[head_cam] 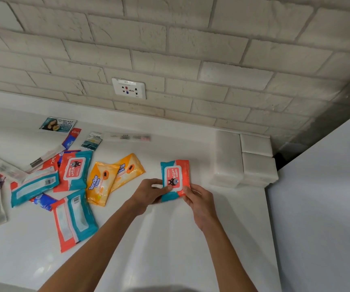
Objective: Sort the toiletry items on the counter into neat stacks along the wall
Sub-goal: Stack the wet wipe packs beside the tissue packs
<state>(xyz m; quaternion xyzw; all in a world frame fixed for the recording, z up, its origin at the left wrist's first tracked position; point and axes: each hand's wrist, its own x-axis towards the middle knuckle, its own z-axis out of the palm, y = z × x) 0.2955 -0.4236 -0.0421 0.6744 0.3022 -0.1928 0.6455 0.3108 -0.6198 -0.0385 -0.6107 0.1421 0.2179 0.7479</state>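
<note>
Above the white surface, near white wrapped blocks, the left hand and right hand each pinch the teal-and-orange plastic wipes pack by its lower corners.

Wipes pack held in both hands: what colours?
Teal and coral-red wipes pack, with a white-edged red label flap; head view.

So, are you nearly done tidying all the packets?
Not nearly. Only the white packs sit stacked by the wall. The left hand and right hand hold one wipes pack. The orange packs, other wipes and sachets lie scattered.
</note>
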